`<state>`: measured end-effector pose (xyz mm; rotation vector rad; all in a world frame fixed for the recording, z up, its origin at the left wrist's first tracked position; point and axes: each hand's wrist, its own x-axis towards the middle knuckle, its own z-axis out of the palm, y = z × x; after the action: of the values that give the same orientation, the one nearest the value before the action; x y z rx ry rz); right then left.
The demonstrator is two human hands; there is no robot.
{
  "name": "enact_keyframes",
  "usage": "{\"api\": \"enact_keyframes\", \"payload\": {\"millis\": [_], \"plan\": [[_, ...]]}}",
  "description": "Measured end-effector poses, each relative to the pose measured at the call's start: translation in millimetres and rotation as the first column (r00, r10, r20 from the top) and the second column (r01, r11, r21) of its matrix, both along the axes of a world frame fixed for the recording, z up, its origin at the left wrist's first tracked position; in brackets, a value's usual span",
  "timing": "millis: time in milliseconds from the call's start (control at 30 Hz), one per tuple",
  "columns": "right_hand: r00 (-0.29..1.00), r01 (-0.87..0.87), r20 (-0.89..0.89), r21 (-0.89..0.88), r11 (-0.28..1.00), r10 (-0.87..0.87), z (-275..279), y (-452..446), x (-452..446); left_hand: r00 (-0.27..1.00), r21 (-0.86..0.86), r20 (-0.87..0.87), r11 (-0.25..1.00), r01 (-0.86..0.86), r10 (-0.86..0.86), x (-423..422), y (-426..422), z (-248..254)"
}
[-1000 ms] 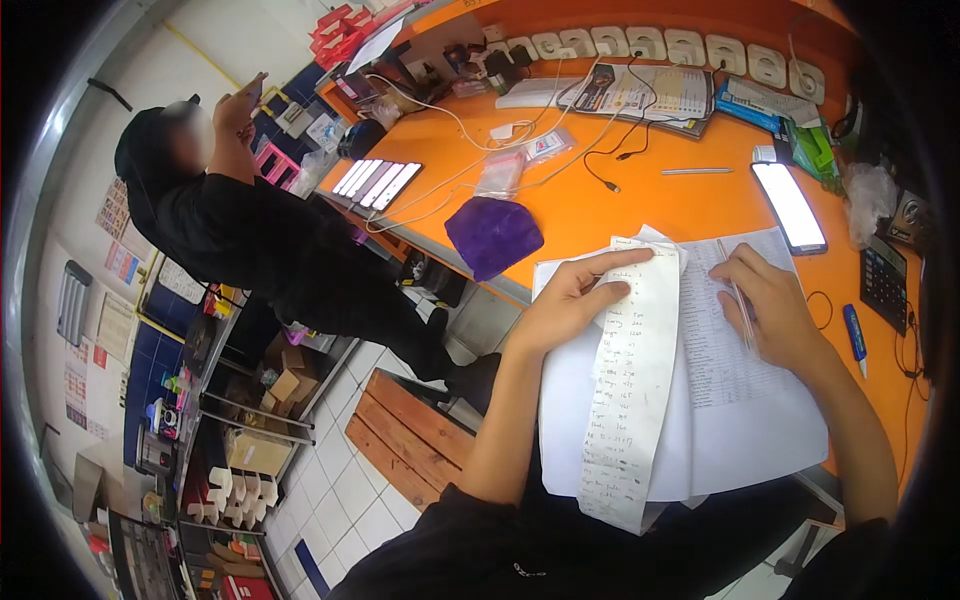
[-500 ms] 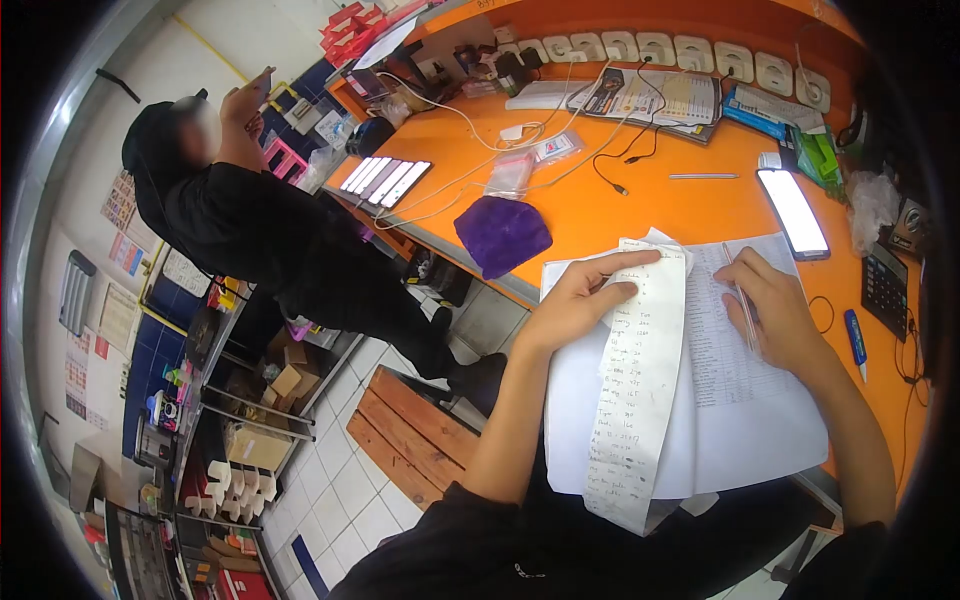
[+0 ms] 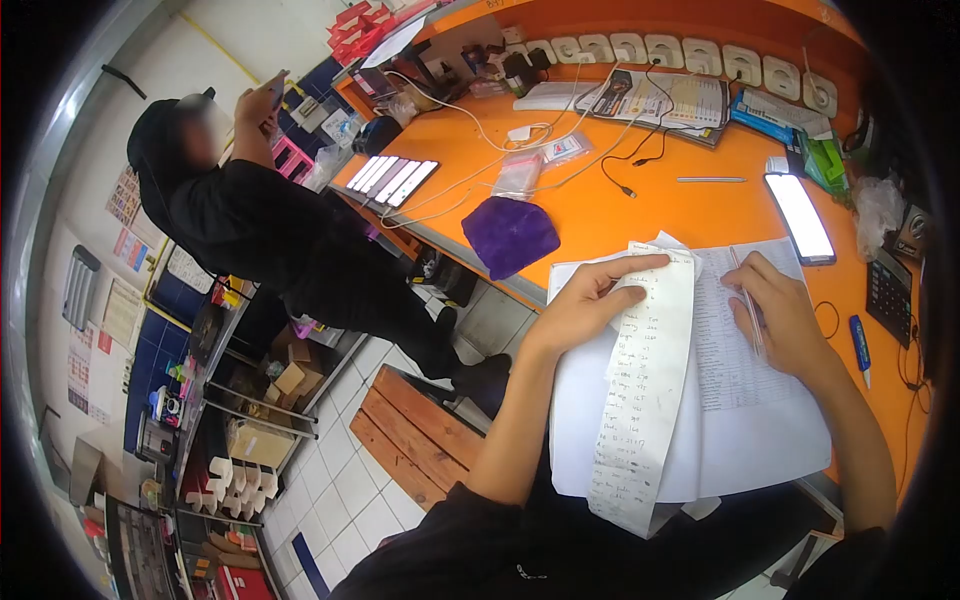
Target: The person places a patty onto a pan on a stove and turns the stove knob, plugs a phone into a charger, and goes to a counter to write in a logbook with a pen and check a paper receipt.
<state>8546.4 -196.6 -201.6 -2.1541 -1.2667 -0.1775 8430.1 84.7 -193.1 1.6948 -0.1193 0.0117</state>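
My left hand point(image 3: 597, 297) pinches the top of a long paper strip point(image 3: 645, 390) covered with handwritten lines. The strip hangs down past the lower edge of a stack of white sheets point(image 3: 765, 440). Between the fingers of my right hand point(image 3: 775, 312) is a slim pen point(image 3: 745, 305), lying over a printed list point(image 3: 725, 350) on the top sheet. The sheets rest partly on the orange desk point(image 3: 670, 210) and partly over my lap. A purple cloth point(image 3: 510, 237) lies on the desk beyond my left hand.
A lit phone point(image 3: 800, 218), a calculator point(image 3: 888, 297) and a blue marker point(image 3: 859, 342) lie at the right. Cables and magazines point(image 3: 660, 100) are farther back. Several lit phones point(image 3: 395, 180) lie at the far left. Another person point(image 3: 270, 220) stands there, arm raised. A wooden bench point(image 3: 415, 440) is below.
The whole view has shifted slightly. Both hands keep the same grip on the strip and the pen, and the other person's arm stays raised.
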Motion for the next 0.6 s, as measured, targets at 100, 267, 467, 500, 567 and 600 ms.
{"api": "enact_keyframes", "payload": {"millis": [100,267,467,500,567,600], "plan": [[1.0,-0.01,0.014,0.013,1.0,0.01,-1.3,-0.3,0.9,1.0,0.006,-0.003,1.0,0.0,0.0,-0.1,-0.2,0.2],[0.999,-0.029,0.014,0.029,0.999,0.029,-1.9,0.5,1.5,1.0,0.003,-0.002,1.0,0.003,-0.003,0.5,1.7,-1.9],[0.999,-0.033,0.043,0.055,0.998,0.031,-1.6,1.4,0.2,1.0,-0.011,-0.005,1.0,-0.013,0.013,1.1,1.0,-2.1],[0.999,-0.028,0.039,0.056,0.998,0.026,-1.0,2.0,-0.4,1.0,-0.021,-0.009,1.0,0.004,-0.004,1.2,1.9,-2.8],[0.999,-0.029,0.038,0.052,0.998,0.027,-0.9,2.5,-1.4,1.0,-0.036,-0.01,0.999,0.015,-0.015,0.3,4.0,-5.1],[0.999,-0.029,0.026,0.062,0.998,0.027,-1.3,2.4,-1.5,1.0,-0.024,-0.003,0.999,0.025,-0.025,0.7,5.1,-5.8]]}}
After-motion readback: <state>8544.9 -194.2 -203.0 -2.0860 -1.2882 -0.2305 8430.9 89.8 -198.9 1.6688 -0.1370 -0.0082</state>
